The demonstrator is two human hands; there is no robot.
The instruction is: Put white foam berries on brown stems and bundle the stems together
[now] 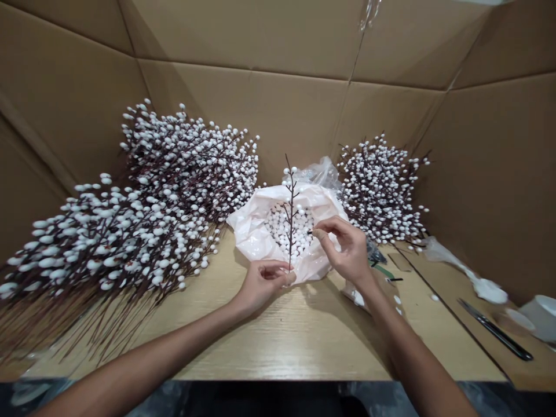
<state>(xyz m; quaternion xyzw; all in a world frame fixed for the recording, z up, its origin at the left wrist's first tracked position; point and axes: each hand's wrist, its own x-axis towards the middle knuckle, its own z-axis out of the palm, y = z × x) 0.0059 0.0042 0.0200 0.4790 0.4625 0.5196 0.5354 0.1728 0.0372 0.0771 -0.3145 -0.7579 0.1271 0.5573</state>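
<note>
Well, the left hand (263,281) pinches a twig (291,231) by a plain bag (252,230).

Stem (291,231) dark brown, its berries (294,170) white; bag (252,229) milky white with a pinkish cast; desk (278,341) pale yellow-tan, faintly streaked with grain; bundles (191,156) speckled white over dark reddish brown; cardboard (243,98) plain brown, darker along its creases; knife handle (508,341) glossy black.

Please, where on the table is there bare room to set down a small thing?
Mainly the table between left forearm and right forearm, from the bag to the front edge. A smaller patch lies between the right forearm and the knife. Crowded: left and back right, both under berry stems.
</note>
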